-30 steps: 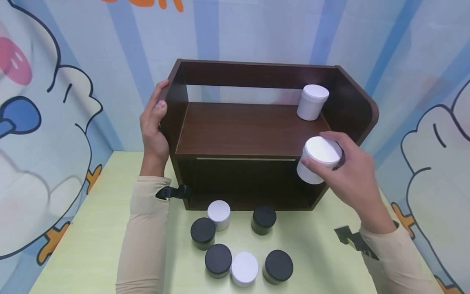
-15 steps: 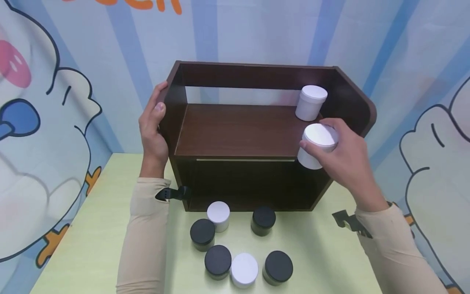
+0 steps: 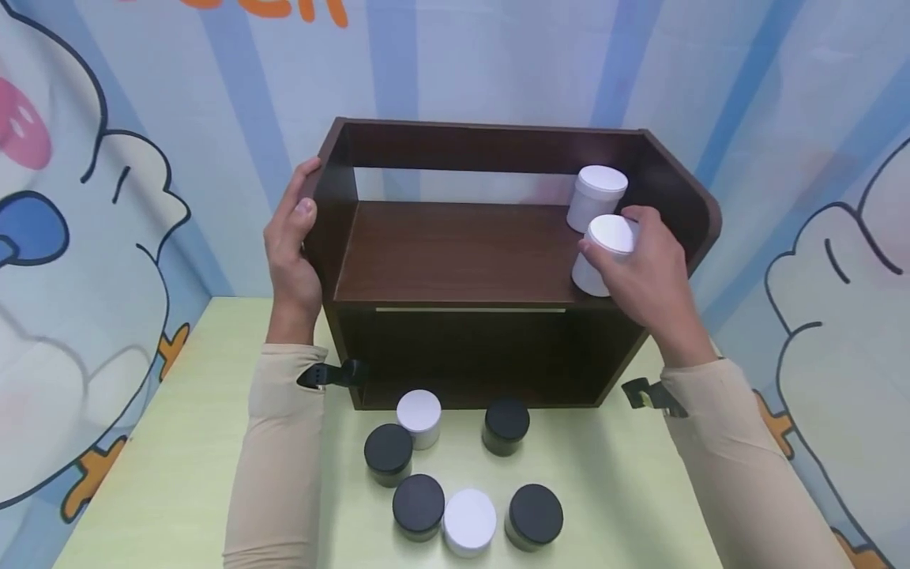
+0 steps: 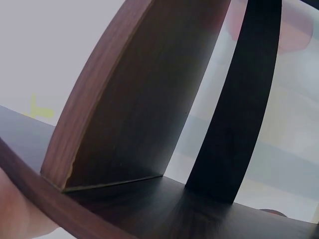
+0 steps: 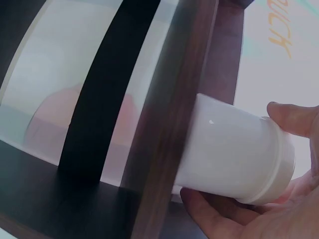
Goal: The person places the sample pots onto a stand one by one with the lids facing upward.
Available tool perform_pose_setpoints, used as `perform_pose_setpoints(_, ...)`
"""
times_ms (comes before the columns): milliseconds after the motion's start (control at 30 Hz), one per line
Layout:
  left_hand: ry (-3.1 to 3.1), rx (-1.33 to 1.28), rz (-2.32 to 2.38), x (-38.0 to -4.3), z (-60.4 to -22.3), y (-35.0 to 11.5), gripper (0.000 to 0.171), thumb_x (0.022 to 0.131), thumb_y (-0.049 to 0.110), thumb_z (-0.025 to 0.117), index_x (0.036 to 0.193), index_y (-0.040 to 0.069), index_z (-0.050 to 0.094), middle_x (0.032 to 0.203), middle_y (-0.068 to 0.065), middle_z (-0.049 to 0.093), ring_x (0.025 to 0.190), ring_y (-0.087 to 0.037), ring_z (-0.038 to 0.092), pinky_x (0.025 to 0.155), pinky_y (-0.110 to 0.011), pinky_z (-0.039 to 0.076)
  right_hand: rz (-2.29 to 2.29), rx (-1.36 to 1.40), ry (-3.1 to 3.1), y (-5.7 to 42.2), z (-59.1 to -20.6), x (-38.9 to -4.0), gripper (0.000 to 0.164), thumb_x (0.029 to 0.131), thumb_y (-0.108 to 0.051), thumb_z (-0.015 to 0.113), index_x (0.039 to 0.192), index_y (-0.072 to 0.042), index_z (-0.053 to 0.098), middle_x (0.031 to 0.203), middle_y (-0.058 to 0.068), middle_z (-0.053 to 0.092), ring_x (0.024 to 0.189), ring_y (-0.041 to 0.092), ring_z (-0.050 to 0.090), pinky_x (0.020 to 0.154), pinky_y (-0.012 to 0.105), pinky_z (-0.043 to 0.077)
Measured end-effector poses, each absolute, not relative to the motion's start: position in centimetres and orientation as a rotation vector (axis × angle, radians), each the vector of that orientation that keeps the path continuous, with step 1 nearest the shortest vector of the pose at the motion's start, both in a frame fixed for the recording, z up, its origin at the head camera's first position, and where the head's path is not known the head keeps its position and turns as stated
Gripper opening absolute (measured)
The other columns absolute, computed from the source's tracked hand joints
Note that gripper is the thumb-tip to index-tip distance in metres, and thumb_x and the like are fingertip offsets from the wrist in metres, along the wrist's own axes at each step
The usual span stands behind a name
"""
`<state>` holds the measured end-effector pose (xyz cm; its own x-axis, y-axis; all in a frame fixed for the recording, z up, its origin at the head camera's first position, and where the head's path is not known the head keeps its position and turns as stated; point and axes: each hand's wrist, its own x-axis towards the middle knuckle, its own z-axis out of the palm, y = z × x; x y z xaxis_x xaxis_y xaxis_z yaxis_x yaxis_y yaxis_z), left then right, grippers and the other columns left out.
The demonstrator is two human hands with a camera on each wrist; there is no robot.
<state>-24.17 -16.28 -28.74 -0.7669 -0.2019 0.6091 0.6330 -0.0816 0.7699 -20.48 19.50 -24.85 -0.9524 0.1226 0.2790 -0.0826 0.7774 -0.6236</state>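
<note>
With thumb and fingers my right hand [image 3: 650, 280] grips a white lidded jar [image 3: 588, 273] at its lid end. The jar stands upright at the front right of the upper shelf; in the right wrist view its base [image 5: 199, 144] comes right at the shelf board's front edge [image 5: 174, 124]. Just behind it sits another white jar [image 3: 597, 194]. My left hand [image 3: 291, 253] lies along the outer left side of the dark brown two-tier shelf unit [image 3: 455, 249], fingers fairly straight against the panel, thumb near its front edge.
On the pale table [image 3: 178, 442], before the unit, stand several black-lidded jars [image 3: 534, 514] and two white ones, one at the front [image 3: 469, 520] and one farther back [image 3: 419, 415]. A printed cloth backdrop [image 3: 483, 63] rises behind and at both sides.
My right hand has carried the white jar up and back, from in front of the shelf edge to the upper shelf's front right. My left hand has stayed against the side panel.
</note>
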Motion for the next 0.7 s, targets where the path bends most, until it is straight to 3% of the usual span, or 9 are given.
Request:
perform_pose_setpoints(433, -1.63, -0.476, -1.906, -24.3, -28.6, -16.2, 0.052, 0.096, 0.03, 0.038, 0.144, 0.02, 0.054, 0.145, -0.006, 0.057, 0.124, -0.026, 0.051, 0.098, -0.03, 0.043, 0.891, -0.099, -2.681, 19.9, -24.0, -23.1, 0.073, 0.095, -0.041, 0.06, 0.147, 0.005, 0.036, 0.142, 0.028, 0.049, 0.124, 0.042, 0.048, 0.102, 0.06, 0.043)
perform_pose_setpoints(700, -1.628, -0.473, -1.918, -24.2, -28.7, -16.2, 0.052, 0.096, 0.031, 0.038, 0.144, 0.02, 0.055, 0.145, -0.007, 0.057, 0.123, -0.025, 0.052, 0.096, -0.029, 0.044, 0.956, -0.184, -2.697, 19.9, -23.5, -23.7, 0.077, 0.094, -0.043, 0.061, 0.151, 0.001, 0.034, 0.149, 0.024, 0.047, 0.127, 0.04, 0.049, 0.106, 0.06, 0.044)
